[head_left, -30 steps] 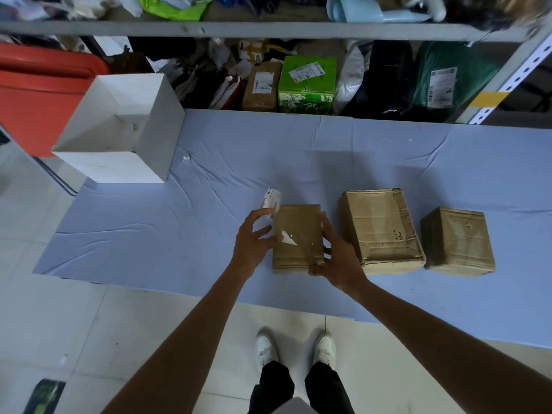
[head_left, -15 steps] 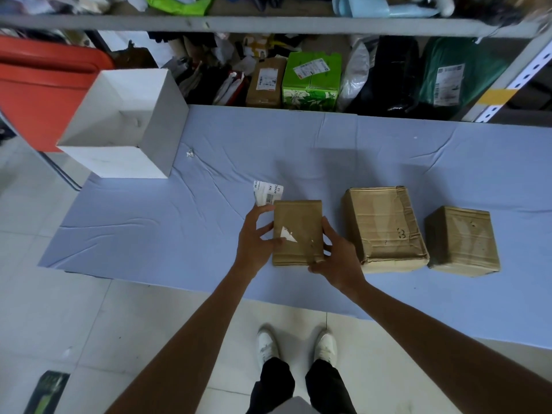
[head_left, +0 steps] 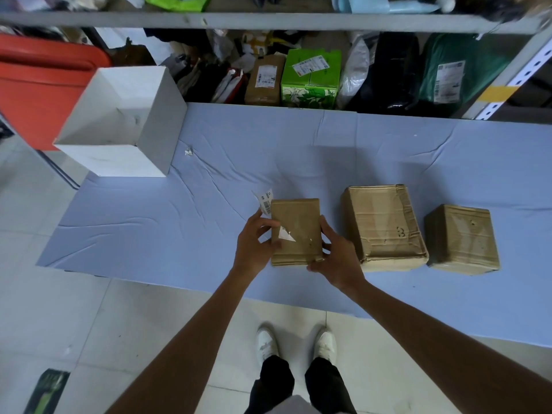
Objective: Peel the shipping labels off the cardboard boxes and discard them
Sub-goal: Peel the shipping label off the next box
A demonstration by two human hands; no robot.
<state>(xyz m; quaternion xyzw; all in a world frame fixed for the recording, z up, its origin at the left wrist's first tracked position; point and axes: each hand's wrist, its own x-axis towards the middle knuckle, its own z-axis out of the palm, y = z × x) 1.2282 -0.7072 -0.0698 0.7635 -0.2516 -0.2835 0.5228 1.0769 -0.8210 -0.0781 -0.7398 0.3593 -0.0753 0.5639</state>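
At the near edge of the blue cloth, the smallest cardboard box sits between both hands. Its brown top is mostly bare, and a small white triangular label remnant clings near its left side. The left hand is curled against the box's left face, thumb and forefinger pinching a peeled shipping label. The label sticks up just beyond the box's far left corner, white with dark print on one half. Whether any of it is stuck to the cardboard cannot be told. The right hand grips the box's right side near its front corner, fingers wrapped round the edge.

Just right of that hand lies a larger, crumpled box with taped seams and a dark scrawl on top. A third box sits beside it. An open white bin stands on the cloth's far left corner, well apart from the hands, with a tiny paper scrap near its base. Behind the cloth, a metal shelf spans labelled parcels, among them a green carton.

Half a second ago the label showed as a flatter strip above the thumb. Now it is tilted and folded, its blank side partly showing. The box, the remnant and both grips remain as they were.
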